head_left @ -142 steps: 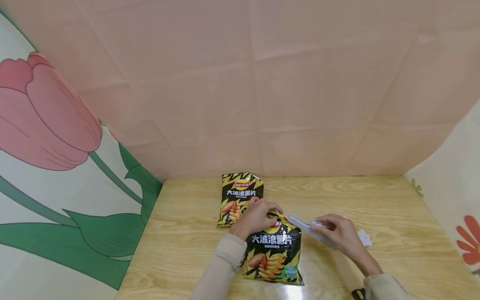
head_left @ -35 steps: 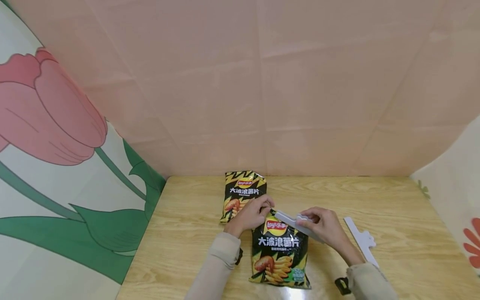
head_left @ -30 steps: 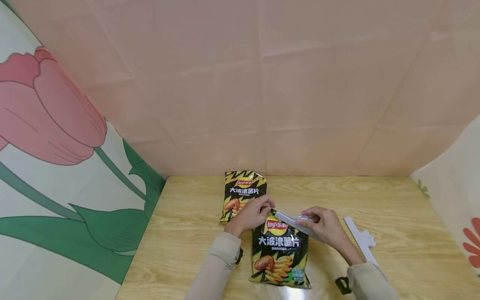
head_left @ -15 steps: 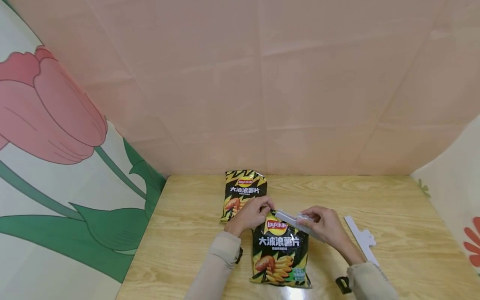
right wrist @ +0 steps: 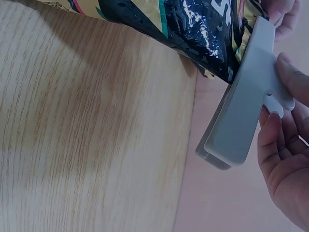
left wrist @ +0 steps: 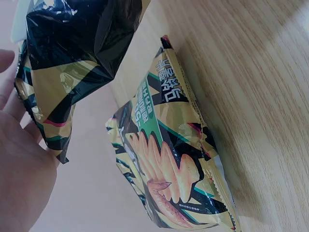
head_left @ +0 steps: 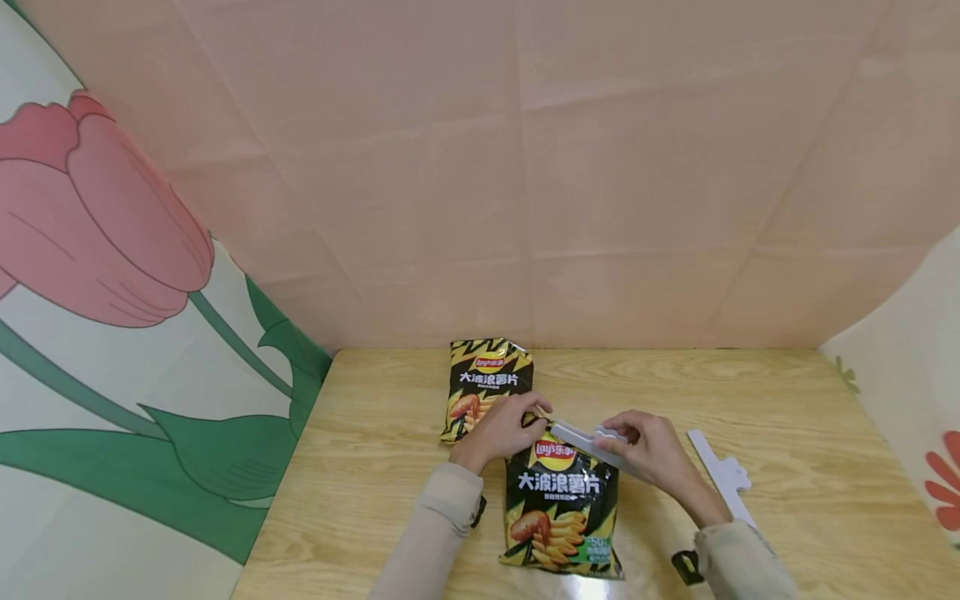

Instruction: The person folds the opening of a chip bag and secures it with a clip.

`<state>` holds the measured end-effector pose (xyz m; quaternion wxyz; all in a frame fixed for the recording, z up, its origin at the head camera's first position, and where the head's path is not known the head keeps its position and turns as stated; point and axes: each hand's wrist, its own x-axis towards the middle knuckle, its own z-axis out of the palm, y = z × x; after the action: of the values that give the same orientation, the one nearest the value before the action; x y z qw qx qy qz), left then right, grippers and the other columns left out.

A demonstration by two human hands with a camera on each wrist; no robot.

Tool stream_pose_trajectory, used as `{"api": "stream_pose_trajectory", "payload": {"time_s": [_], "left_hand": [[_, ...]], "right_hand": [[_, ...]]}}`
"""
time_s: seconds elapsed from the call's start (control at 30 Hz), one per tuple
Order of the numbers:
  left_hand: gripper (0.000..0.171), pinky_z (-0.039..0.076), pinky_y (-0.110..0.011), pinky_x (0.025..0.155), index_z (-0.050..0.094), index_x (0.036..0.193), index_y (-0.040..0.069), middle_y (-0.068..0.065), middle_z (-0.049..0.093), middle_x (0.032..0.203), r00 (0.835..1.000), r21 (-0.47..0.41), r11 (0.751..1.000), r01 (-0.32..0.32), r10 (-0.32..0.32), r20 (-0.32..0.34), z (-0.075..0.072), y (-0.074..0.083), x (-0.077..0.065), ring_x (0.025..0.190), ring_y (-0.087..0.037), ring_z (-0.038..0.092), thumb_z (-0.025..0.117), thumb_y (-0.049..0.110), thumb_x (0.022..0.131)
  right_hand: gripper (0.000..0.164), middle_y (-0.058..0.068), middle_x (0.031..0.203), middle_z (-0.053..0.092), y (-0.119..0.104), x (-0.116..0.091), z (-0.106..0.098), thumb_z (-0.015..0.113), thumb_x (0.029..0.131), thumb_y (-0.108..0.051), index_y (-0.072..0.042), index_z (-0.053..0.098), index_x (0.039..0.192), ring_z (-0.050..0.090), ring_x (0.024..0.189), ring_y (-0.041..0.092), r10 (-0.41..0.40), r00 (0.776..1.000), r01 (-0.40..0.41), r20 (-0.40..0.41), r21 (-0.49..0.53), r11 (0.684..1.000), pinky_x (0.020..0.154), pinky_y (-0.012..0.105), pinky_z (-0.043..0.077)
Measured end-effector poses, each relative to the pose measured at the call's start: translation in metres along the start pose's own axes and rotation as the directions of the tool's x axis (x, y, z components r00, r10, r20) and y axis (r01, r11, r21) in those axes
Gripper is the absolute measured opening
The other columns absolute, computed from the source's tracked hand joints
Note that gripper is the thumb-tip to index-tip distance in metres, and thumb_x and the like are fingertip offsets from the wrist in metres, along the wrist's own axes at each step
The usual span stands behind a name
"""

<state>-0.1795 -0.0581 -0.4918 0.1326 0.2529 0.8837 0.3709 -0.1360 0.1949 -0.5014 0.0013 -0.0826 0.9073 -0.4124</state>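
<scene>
A black and yellow Lay's chip bag [head_left: 558, 508] stands at the front middle of the table, tilted back. My left hand [head_left: 504, 433] pinches its upper left corner; in the left wrist view the folded corner [left wrist: 55, 125] lies against my fingers. A long white bag clip [head_left: 581, 437] lies slantwise along the top edge. My right hand [head_left: 660, 454] holds this clip by its scalloped handle, between thumb and fingers. In the right wrist view the clip's bars [right wrist: 241, 106] run close together at the bag's top, and one end sticks out past the bag.
Behind my left hand lies a second chip bag [head_left: 487, 379] of the same kind, partly covered by the hand. Another white clip [head_left: 723, 475] rests on the wooden table [head_left: 810, 433] to the right, its near end hidden by my right forearm. A pink cloth [head_left: 637, 208] hangs behind the table.
Since the oldest frame, my right hand has brought the clip leftward onto the bag's top edge, and the second clip has come into fuller view. Over the last second, my left fingers shift slightly.
</scene>
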Motion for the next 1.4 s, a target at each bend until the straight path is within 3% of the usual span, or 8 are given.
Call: {"api": "stream_pose_trajectory", "payload": {"time_s": [0.17, 0.23, 0.47, 0.77, 1.13, 1.4], "left_hand": [[0.018, 0.044, -0.019, 0.07, 0.07, 0.107, 0.021, 0.007, 0.072, 0.098, 0.999, 0.133, 0.991, 0.004, 0.001, -0.038, 0.0, -0.0006, 0.0002, 0.066, -0.002, 0.049, 0.06, 0.032, 0.097], [0.014, 0.043, -0.018, 0.069, 0.071, 0.103, 0.023, 0.008, 0.072, 0.095, 0.999, 0.144, 0.99, 0.004, 0.002, -0.047, 0.0001, -0.0012, 0.0003, 0.065, -0.002, 0.049, 0.06, 0.03, 0.097], [0.012, 0.036, -0.018, 0.052, 0.07, 0.103, 0.018, 0.007, 0.066, 0.084, 1.0, 0.073, 0.997, 0.017, -0.016, -0.009, 0.0017, -0.0037, 0.0002, 0.053, -0.004, 0.041, 0.059, 0.024, 0.1], [0.011, 0.043, -0.016, 0.064, 0.07, 0.103, 0.018, 0.007, 0.069, 0.09, 1.0, 0.092, 0.996, 0.002, -0.001, -0.014, 0.0021, -0.0052, 0.0002, 0.069, -0.001, 0.052, 0.059, 0.021, 0.1], [0.01, 0.043, -0.016, 0.061, 0.071, 0.1, 0.016, 0.005, 0.07, 0.087, 0.998, 0.092, 0.994, -0.058, 0.059, -0.016, 0.0047, 0.001, 0.0029, 0.065, -0.001, 0.051, 0.061, 0.019, 0.099], [0.011, 0.043, -0.016, 0.065, 0.072, 0.1, 0.017, 0.005, 0.07, 0.094, 0.998, 0.048, 0.998, -0.047, 0.049, -0.039, 0.0045, 0.0022, 0.0021, 0.072, -0.002, 0.052, 0.062, 0.018, 0.099]], "right_hand": [[0.023, 0.004, 0.079, 0.071, 0.0006, 0.0, 0.0012, 0.083, 0.08, -0.018, -0.003, 0.075, 0.094, 0.055, 0.063, 0.01, 0.019, 1.0, -0.019, 0.002, 0.002, 1.0, 0.054, 0.022, 0.045], [0.023, 0.005, 0.079, 0.071, 0.0007, 0.0, 0.0016, 0.083, 0.079, -0.018, -0.003, 0.075, 0.094, 0.056, 0.063, 0.01, 0.023, 1.0, -0.023, 0.0, 0.001, 1.0, 0.055, 0.022, 0.046], [0.026, 0.005, 0.079, 0.07, -0.0018, -0.0004, 0.0013, 0.084, 0.079, -0.019, -0.002, 0.075, 0.096, 0.055, 0.065, 0.01, 0.038, 0.999, -0.038, 0.006, 0.004, 0.999, 0.055, 0.022, 0.045], [0.024, 0.005, 0.08, 0.071, -0.0021, -0.003, 0.0008, 0.084, 0.079, -0.021, -0.003, 0.075, 0.093, 0.055, 0.063, 0.008, 0.023, 1.0, -0.023, -0.011, 0.001, 1.0, 0.055, 0.022, 0.045], [0.022, 0.005, 0.08, 0.072, -0.0056, -0.0009, 0.0047, 0.084, 0.078, -0.019, -0.003, 0.076, 0.091, 0.056, 0.062, 0.007, -0.015, 1.0, 0.015, -0.014, -0.002, 1.0, 0.054, 0.022, 0.046], [0.023, 0.005, 0.081, 0.072, -0.0059, -0.0019, 0.007, 0.085, 0.078, -0.021, -0.005, 0.076, 0.092, 0.056, 0.063, 0.006, -0.01, 1.0, 0.01, -0.029, 0.0, 1.0, 0.055, 0.022, 0.046]]}}
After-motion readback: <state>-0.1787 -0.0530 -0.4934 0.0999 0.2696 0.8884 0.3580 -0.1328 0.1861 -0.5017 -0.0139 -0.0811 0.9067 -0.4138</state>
